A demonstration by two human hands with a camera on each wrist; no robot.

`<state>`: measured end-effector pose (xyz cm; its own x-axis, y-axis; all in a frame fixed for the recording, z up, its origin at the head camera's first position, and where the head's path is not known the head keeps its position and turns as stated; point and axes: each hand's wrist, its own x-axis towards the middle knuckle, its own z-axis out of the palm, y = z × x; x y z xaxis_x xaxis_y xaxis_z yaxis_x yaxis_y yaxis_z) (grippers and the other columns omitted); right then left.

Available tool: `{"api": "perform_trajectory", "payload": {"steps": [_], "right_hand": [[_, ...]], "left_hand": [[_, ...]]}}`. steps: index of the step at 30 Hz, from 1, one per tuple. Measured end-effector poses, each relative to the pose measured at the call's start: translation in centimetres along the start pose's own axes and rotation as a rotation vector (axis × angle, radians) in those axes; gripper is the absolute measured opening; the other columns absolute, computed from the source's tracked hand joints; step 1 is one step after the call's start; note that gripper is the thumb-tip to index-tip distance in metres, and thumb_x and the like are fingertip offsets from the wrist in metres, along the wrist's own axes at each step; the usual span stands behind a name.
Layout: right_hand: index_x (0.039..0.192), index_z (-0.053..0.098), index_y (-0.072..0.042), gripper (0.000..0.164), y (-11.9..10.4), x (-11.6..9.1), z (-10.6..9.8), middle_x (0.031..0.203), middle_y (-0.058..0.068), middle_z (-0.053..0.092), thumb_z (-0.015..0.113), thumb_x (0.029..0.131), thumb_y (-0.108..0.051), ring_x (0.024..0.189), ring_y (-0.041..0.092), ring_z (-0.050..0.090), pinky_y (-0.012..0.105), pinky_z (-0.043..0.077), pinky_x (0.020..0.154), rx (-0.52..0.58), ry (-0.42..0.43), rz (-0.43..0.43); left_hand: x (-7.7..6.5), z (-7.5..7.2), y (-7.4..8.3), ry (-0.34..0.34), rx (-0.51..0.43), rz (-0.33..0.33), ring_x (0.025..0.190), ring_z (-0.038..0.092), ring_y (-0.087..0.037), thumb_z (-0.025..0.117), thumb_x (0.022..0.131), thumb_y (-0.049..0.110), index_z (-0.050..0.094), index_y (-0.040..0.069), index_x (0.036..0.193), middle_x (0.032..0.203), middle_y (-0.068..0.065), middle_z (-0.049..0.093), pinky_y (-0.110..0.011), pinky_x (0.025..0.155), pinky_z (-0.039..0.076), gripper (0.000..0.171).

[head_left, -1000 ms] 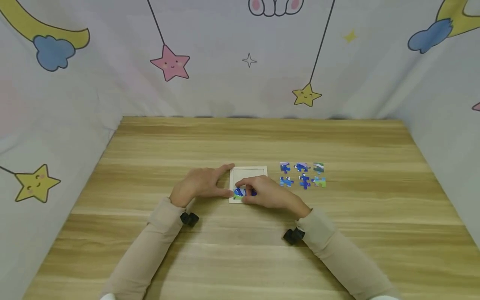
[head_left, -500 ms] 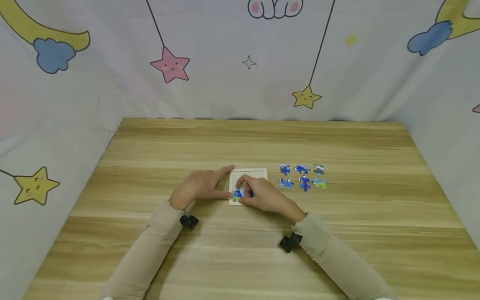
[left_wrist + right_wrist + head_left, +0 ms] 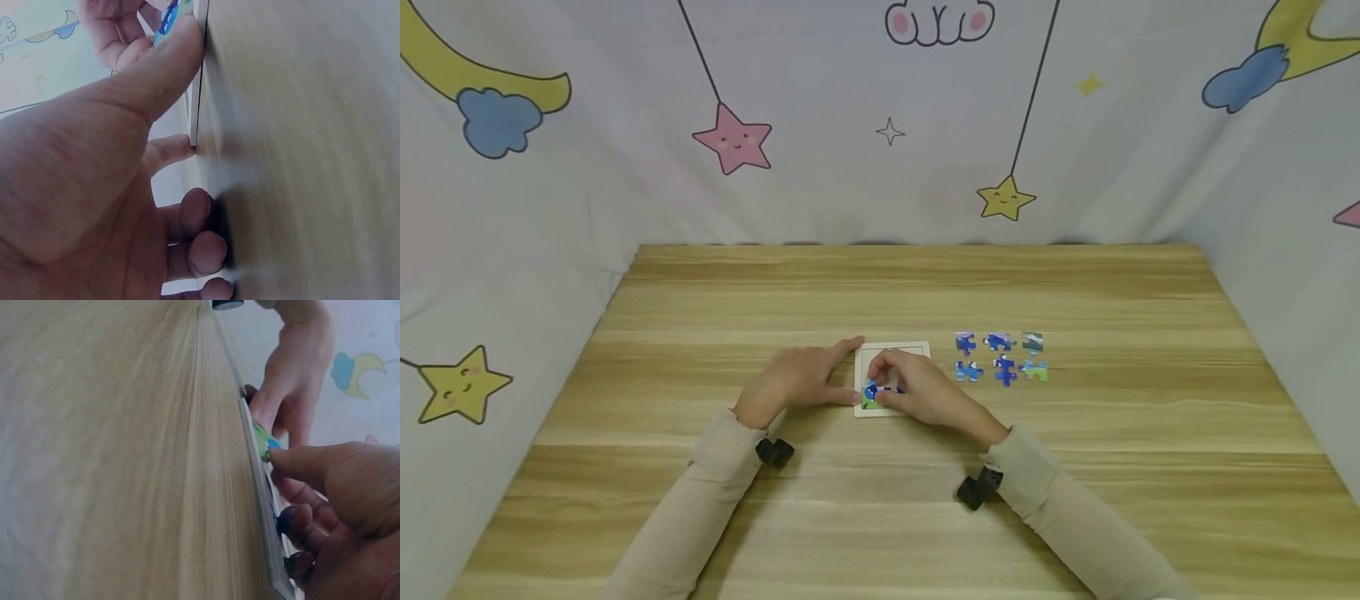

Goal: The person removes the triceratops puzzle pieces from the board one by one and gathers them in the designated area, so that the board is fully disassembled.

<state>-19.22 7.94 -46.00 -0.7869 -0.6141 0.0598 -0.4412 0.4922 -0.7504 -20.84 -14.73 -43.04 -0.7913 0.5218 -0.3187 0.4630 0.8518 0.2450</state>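
A white puzzle tray (image 3: 892,345) lies on the wooden table in the head view. My left hand (image 3: 793,377) steadies its left side, with the thumb at the lower left and the index finger at the upper left corner. My right hand (image 3: 921,389) bends over the tray and pinches a blue and green jigsaw piece (image 3: 869,397) at the lower left corner. In the right wrist view the thumb tip rests on that piece (image 3: 265,442), which stands slightly tilted off the tray. More blue shows beside it, partly hidden under the right fingers.
Several loose jigsaw pieces (image 3: 1001,358) lie in two rows to the right of the tray. The wooden table (image 3: 880,517) reaches back to a white curtain (image 3: 820,183) printed with stars and clouds.
The jigsaw piece has shifted slightly left and down toward the tray's corner, with my right hand following. The left hand holds its place, and the whole head view has moved a little.
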Motion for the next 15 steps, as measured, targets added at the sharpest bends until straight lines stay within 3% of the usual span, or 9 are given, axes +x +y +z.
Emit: {"api": "perform_trajectory", "payload": {"steps": [9, 15], "right_hand": [[0.106, 0.062, -0.010, 0.014, 0.2, 0.0, 0.2, 0.089, -0.001, 0.064, 0.066, 0.093, -0.004, 0.067, 0.009, 0.054, 0.024, 0.043, 0.062, 0.129, 0.003, 0.024], [0.106, 0.068, -0.009, 0.013, 0.0, 0.1, -0.9, 0.089, 0.000, 0.067, 0.064, 0.095, -0.005, 0.062, 0.011, 0.055, 0.024, 0.043, 0.057, 0.201, 0.001, 0.082]], "left_hand": [[0.1, 0.3, -0.1, 0.014, 0.006, 0.011, 0.075, 0.059, -0.019, 0.064, 0.089, 0.063, 0.030, 0.019, 0.158, 0.107, -0.014, 0.070, -0.036, 0.063, 0.047, 0.089], [0.0, 0.0, -0.1, 0.008, 0.015, -0.001, 0.088, 0.066, -0.025, 0.063, 0.090, 0.063, 0.029, 0.018, 0.158, 0.115, -0.016, 0.069, -0.041, 0.070, 0.051, 0.089]]}}
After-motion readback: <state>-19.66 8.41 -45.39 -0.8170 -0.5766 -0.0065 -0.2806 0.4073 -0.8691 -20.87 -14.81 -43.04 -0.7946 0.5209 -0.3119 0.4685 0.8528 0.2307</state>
